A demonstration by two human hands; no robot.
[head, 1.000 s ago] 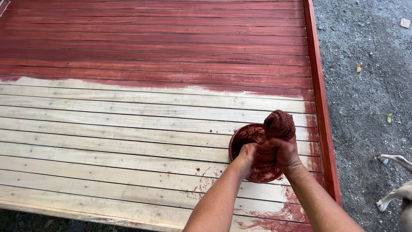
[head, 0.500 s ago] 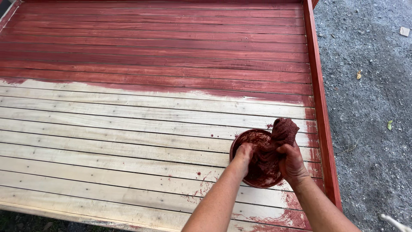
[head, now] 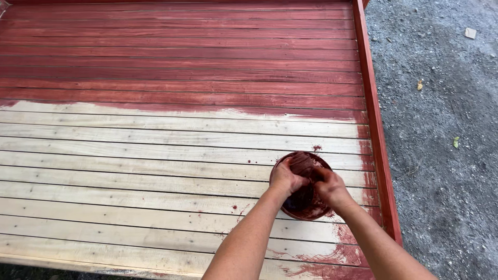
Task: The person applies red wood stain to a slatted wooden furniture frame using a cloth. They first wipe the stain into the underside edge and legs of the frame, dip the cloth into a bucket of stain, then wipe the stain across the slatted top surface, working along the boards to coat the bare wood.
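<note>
A round bowl (head: 305, 211) of dark red stain sits on the pale slats near the right edge of a wooden slatted panel (head: 129, 155). Both my hands are inside the bowl. My left hand (head: 286, 179) and my right hand (head: 329, 185) press together on a stain-soaked red rag (head: 304, 166) that lies down in the bowl. Both hands are smeared with red.
The far half of the panel is stained red, the near half is bare wood with red drips and smears near the bowl. A red side rail (head: 374, 124) borders the panel on the right. Grey gravel ground (head: 441, 129) lies beyond it.
The rag was held up above the bowl's rim a second ago. It has been pushed down into the bowl, and both hands now press on it there.
</note>
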